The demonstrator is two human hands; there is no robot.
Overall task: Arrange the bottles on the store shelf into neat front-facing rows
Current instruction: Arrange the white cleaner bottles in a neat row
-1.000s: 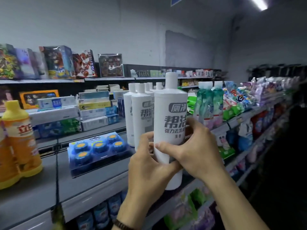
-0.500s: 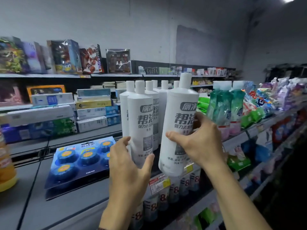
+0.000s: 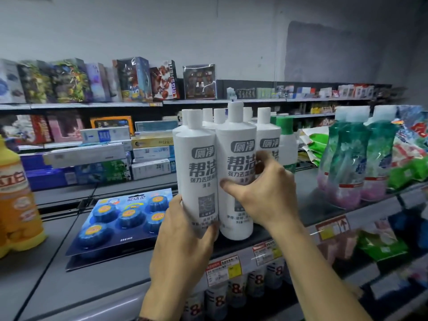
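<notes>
Grey metal shelving (image 3: 58,286) ran along the wall of a dim shop, its front lip carrying red and yellow price tags (image 3: 223,269). Under the lip stood small bottles marked with a large 8 (image 3: 236,291).

Nearest the camera, the left hand (image 3: 183,239) gripped the left white bottle (image 3: 199,163) low down, with the thumb on its left side and the fingers curled across its lower front, so its base was hidden. The right hand (image 3: 264,195) gripped the right white bottle (image 3: 236,147) at mid-height, thumb on the printed label and fingers wrapped round the right side. This bottle stood upright with its base on the shelf near the front edge. Both bottles were just beside each other, labels facing forward.

Left of the hands lay a blue blister pack (image 3: 125,216) of round blocks, flat on the shelf. A yellow bottle (image 3: 16,200) stood at the far left edge of view. Behind the two held bottles clustered the other white bottles (image 3: 268,140), upright with white caps. Green refill pouches (image 3: 349,163) stood well to the right.

Further back, long flat cartons (image 3: 106,156) lay stacked on a lower step, and toy boxes (image 3: 134,79) lined the top shelf against the grey wall
</notes>
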